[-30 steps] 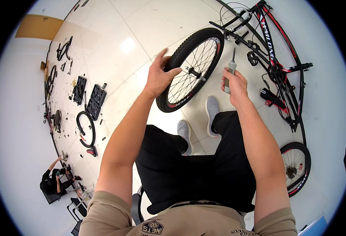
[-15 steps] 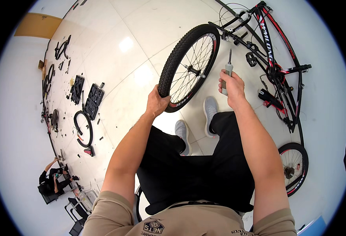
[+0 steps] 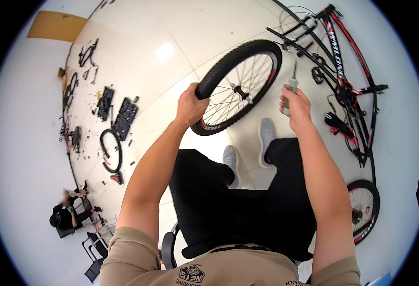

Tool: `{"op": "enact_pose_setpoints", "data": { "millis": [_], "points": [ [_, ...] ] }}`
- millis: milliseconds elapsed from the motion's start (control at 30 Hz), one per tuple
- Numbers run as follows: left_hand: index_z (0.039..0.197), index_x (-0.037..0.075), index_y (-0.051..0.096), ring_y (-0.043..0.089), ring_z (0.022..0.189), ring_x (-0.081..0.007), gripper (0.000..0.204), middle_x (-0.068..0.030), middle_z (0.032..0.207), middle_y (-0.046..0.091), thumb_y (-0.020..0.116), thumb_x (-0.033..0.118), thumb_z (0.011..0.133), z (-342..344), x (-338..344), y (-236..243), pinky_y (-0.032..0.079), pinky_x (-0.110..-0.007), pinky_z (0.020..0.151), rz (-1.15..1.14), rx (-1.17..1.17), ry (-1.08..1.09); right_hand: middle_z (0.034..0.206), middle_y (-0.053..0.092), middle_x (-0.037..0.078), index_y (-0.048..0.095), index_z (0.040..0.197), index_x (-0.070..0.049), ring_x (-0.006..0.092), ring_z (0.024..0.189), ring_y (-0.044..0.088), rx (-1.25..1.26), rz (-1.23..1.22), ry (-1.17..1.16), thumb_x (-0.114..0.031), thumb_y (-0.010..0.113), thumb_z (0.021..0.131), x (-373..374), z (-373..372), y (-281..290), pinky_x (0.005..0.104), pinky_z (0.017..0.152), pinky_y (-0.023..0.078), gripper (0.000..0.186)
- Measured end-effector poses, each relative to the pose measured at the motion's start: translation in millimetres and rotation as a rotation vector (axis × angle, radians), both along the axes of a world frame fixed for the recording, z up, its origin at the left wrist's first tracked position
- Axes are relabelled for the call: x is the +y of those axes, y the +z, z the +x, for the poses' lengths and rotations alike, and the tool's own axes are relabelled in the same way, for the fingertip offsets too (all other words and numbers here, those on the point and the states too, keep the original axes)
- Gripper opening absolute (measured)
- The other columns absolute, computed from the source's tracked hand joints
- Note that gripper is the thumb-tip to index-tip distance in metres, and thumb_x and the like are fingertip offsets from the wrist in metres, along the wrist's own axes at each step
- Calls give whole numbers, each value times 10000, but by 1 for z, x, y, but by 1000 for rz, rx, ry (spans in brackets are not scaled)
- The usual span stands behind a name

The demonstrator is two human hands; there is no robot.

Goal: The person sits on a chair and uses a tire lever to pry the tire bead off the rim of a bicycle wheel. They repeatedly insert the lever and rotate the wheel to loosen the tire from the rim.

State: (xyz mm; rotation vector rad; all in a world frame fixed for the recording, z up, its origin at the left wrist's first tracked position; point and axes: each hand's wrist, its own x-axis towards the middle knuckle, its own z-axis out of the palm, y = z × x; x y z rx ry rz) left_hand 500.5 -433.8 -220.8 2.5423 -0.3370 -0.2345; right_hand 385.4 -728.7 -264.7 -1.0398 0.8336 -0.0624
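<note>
Holds one bicycle wheel (image 3: pixel 241 92) by the left side of its tyre in the left hand (image 3: pixel 191 105), in a closed grip around the rubber. Has that wheel slanted over the pale floor (image 3: pixel 145 95), just beyond two grey shoes (image 3: pixel 266 138); cannot tell about any contact with the tiles. Grips one screwdriver (image 3: pixel 293 84) in the right hand (image 3: pixel 296 102), curled tightly around the grey handle, with the shaft pointing away from the body, apart from the wheel. Shows one black and red bike frame (image 3: pixel 336 52) farther right, and one second wheel (image 3: pixel 356 216) near its lower end. Shows two black tool trays (image 3: pixel 125 119) well off to the left, with one black ring (image 3: pixel 120 150) and one red and black piece (image 3: pixel 117 178) near them. Includes one seated person (image 3: pixel 65 218) at far left, and one brown panel (image 3: pixel 57 27) above.
</note>
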Motion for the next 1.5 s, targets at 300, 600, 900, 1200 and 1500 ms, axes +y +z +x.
{"op": "enact_pose_setpoints", "data": {
  "millis": [300, 600, 900, 1200, 1500],
  "points": [
    [1269, 114, 656, 698, 974, -382, 472, -187, 1031, 736, 678, 215, 808, 21, -43, 41, 547, -459, 885, 314, 25, -249, 753, 582, -4, 676, 1094, -69, 105, 600, 546, -28, -72, 93, -229, 748, 907, 10, 4, 7, 278, 504, 451, 256],
    [1538, 136, 393, 548, 1295, -372, 999, -192, 1394, 577, 914, 232, 692, 3, 118, 10, 448, -443, 1089, 76, 81, -210, 708, 564, -10, 679, 1063, -72, 94, 551, 525, 37, -112, 162, -216, 732, 907, 15, -1, 8, 272, 487, 444, 219],
    [1209, 37, 641, 680, 1033, -347, 419, -196, 1096, 704, 760, 28, 807, -13, 126, -6, 531, -405, 926, 23, 74, 8, 698, 562, -17, 698, 1000, -64, 88, 552, 518, 46, -173, 229, -190, 717, 884, 21, 9, 12, 272, 494, 431, 172],
    [1113, 87, 656, 611, 1052, -394, 374, -164, 1021, 661, 601, -10, 756, -14, 28, 3, 500, -494, 935, 30, -162, -229, 774, 481, -40, 635, 1272, -48, 89, 631, 464, 4, -188, 205, -238, 680, 965, -30, -5, -53, 274, 558, 407, 364],
    [1325, 88, 542, 605, 1077, -316, 654, -125, 1093, 643, 772, 104, 712, -31, 3, -3, 468, -417, 934, 121, -252, -431, 1493, 516, 118, 507, 1468, -13, 254, 1350, 497, -565, -834, 394, -60, 581, 1031, 41, 14, -21, 370, 1114, 401, 445]
  ]
}}
